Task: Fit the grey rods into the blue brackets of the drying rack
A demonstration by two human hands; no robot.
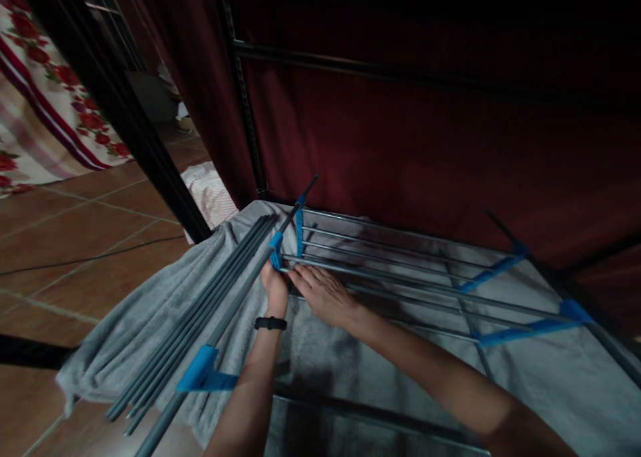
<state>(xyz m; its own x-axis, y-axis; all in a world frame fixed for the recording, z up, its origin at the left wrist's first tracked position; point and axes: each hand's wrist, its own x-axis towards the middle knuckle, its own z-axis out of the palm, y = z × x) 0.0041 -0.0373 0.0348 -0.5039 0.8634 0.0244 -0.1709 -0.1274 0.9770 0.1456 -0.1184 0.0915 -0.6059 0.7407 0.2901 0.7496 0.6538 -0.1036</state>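
A partly assembled rack of grey rods and blue plastic brackets lies on a grey blanket [350,363]. My left hand [275,288], with a black band at its wrist, is closed around the lower part of a blue bracket [276,244] on the left upright pole [240,298]. Beside it, my right hand [324,295] has its fingers closed together over the end of a grey rod at that bracket; its thumb is hidden. Several rods [400,282] run right from there to another blue bracket [535,328].
Several loose grey rods [193,313] lie bundled left of the pole. A lower blue bracket [203,370] sits near my left forearm. A black metal post [145,156] slants down at the left, and a dark red curtain [400,149] hangs behind. Brown tiled floor [100,243] shows left.
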